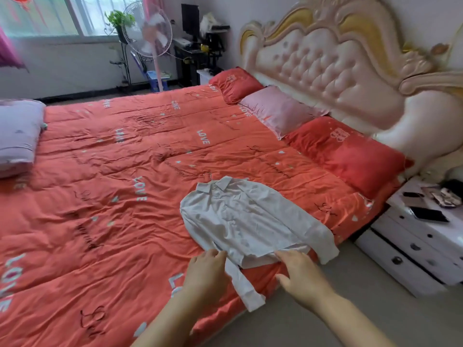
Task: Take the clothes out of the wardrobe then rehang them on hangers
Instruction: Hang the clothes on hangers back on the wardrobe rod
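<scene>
A white long-sleeved shirt (248, 219) lies flat on the red quilt (112, 196), collar pointing away from me. A thin metal hanger hook (208, 175) sticks out above the collar, so the hanger sits inside the shirt. One sleeve trails over the bed's near edge. My left hand (206, 271) rests at the shirt's lower hem by that sleeve, fingers loosely bent. My right hand (298, 271) lies with straight fingers touching the hem on the right side. Neither hand grips the fabric.
Red and pink pillows (280, 111) line the padded headboard (338, 58). A lilac pillow (17, 136) lies at the far left. A white nightstand (421, 236) with phones stands right of the bed. A fan (152, 33) and desk stand at the back.
</scene>
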`<state>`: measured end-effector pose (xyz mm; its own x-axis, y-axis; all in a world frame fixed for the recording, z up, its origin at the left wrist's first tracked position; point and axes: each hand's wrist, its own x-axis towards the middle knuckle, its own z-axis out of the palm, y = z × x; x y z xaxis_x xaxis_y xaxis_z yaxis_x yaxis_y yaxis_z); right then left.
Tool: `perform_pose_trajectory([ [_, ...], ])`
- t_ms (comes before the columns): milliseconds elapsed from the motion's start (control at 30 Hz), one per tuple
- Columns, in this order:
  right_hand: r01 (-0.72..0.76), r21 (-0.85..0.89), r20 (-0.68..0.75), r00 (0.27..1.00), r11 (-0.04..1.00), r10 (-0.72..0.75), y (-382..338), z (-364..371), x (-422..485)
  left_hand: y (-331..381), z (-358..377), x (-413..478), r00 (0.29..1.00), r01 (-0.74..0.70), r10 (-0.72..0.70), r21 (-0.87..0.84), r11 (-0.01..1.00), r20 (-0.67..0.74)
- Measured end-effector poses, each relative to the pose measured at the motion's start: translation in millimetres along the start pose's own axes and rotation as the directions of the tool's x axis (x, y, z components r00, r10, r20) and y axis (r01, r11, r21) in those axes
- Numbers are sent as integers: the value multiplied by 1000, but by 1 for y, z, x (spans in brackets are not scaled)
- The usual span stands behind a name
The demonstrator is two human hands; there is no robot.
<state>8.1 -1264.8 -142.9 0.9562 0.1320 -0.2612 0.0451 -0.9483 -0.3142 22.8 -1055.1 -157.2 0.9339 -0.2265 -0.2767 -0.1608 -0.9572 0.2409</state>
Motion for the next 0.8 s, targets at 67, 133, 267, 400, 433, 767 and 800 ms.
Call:
perform_pose_trajectory([
  [67, 0, -14, 24, 1000, 1000, 0, 0, -8, 37, -10, -8, 29, 1000, 14, -14, -16, 1000, 1],
  [133, 10, -14, 55, 998, 1000, -10, -1, -15, 72, -21, -15, 56, 999, 41, -41, -33, 999, 6],
  [267, 49, -29, 126, 991, 998, -45, -4, -23, 133, -39, -24, 100, 995, 98, -97, -49, 994, 25],
  [400, 127, -18, 145, 982, 992, -123, -5, -30, 202, -53, -29, 146, 984, 171, -168, -63, 983, 50],
  [433, 153, -12, 149, 977, 988, -149, -6, -32, 222, -57, -30, 158, 980, 194, -190, -72, 978, 57],
  [767, 330, -8, 404, 865, 944, -299, 5, -6, 457, -89, -16, 322, 880, 471, -448, -161, 867, 161],
  [800, 341, -8, 423, 853, 940, -305, 5, 1, 480, -94, -9, 339, 870, 488, -461, -170, 856, 175],
])
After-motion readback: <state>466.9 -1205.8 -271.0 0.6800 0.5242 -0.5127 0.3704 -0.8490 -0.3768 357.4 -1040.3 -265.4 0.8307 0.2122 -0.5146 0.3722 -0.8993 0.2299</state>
